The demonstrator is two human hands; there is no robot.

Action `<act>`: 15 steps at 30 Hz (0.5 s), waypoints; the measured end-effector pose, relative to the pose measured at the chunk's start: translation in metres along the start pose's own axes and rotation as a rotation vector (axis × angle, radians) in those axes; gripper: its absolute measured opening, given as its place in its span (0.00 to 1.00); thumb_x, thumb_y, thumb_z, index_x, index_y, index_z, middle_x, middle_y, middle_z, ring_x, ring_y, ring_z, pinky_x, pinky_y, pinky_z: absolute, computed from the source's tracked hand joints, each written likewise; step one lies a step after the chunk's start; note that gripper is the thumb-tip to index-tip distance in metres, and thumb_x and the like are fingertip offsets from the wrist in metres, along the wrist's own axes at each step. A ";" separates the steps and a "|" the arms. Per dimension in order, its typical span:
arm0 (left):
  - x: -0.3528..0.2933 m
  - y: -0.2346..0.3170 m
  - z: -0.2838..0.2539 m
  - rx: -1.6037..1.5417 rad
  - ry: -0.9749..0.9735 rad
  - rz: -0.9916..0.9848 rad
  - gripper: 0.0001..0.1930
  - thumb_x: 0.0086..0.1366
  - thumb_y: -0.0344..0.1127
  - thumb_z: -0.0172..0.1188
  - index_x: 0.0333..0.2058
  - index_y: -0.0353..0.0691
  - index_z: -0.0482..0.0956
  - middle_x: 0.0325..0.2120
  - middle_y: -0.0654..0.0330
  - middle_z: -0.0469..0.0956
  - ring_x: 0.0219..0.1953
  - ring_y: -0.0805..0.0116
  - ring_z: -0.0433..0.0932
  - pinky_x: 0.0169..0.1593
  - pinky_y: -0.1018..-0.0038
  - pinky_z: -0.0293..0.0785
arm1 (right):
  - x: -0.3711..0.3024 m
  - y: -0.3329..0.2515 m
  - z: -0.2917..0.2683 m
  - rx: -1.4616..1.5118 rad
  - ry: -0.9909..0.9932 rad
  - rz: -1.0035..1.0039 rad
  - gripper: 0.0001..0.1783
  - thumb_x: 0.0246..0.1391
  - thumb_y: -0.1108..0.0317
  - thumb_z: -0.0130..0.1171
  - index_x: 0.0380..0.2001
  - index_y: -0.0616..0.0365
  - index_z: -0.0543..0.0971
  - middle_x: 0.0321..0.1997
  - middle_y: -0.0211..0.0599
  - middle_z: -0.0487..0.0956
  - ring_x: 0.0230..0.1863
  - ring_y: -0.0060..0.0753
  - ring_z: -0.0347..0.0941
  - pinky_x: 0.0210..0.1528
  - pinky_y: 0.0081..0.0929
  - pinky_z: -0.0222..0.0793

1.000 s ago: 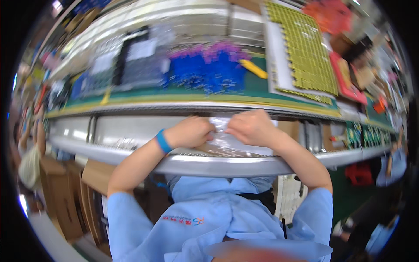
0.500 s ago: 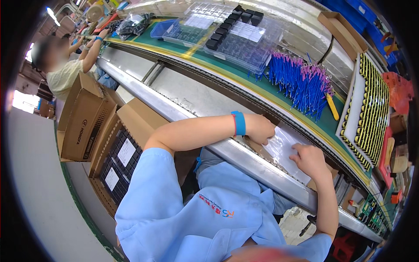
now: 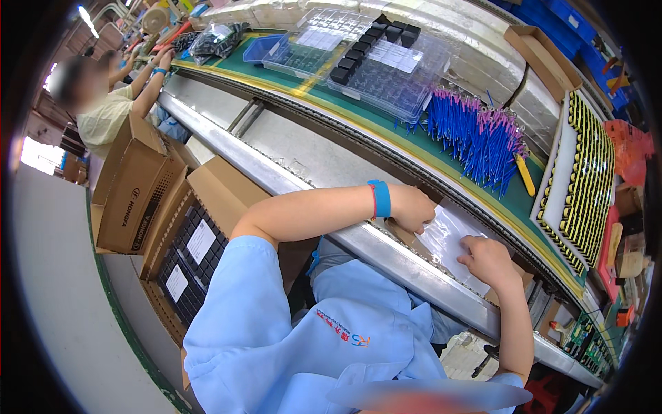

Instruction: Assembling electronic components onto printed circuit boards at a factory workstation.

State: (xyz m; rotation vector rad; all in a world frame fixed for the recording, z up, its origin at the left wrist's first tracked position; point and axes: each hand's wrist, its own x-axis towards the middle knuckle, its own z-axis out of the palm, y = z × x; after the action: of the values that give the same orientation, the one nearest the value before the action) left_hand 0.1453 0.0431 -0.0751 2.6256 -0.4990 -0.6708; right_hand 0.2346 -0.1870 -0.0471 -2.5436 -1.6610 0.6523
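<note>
Handling: clear bag (image 3: 448, 238) on the counter (image 3: 386, 252)
Left hand (image 3: 412, 208): grip pinching bag's edge
Right hand (image 3: 488, 261): grip curled on bag
Progress: bag flat, contents unclear

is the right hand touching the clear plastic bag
Touching. The head view shows the right hand curled with its fingers pressed down on the clear plastic bag, no gap between them.

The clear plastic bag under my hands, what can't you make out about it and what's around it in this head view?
- Clear plastic bag: contents unreadable; glare and both hands cover it.
- Left hand fingertips: curled under, grip hidden.
- Right hand: fingers hide what it pinches.
- Blue wire bundle: single pieces too small.
- Open carton: partly behind the left arm and sleeve.
</note>
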 end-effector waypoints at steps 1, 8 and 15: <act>0.000 0.000 0.000 0.001 -0.006 -0.007 0.16 0.58 0.43 0.59 0.39 0.38 0.80 0.34 0.48 0.80 0.40 0.49 0.78 0.44 0.58 0.72 | 0.000 0.000 0.001 -0.029 -0.046 0.003 0.16 0.46 0.61 0.64 0.37 0.59 0.78 0.34 0.47 0.80 0.35 0.49 0.77 0.38 0.41 0.72; -0.001 0.002 -0.003 0.009 -0.032 -0.032 0.16 0.58 0.42 0.59 0.41 0.38 0.80 0.35 0.48 0.80 0.40 0.48 0.78 0.44 0.58 0.73 | 0.004 -0.010 -0.003 0.051 0.123 -0.026 0.16 0.45 0.61 0.64 0.37 0.55 0.79 0.34 0.45 0.80 0.36 0.48 0.77 0.38 0.40 0.72; -0.001 0.001 0.000 -0.018 -0.001 0.002 0.16 0.58 0.42 0.58 0.40 0.38 0.79 0.33 0.48 0.80 0.39 0.48 0.78 0.43 0.58 0.73 | -0.001 0.002 0.005 -0.099 -0.044 0.052 0.16 0.46 0.61 0.63 0.38 0.55 0.79 0.34 0.44 0.80 0.35 0.48 0.77 0.37 0.41 0.72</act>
State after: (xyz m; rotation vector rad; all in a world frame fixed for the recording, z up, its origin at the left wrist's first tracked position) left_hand 0.1442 0.0427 -0.0740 2.6079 -0.4933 -0.6730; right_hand 0.2339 -0.1894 -0.0518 -2.6672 -1.6870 0.6504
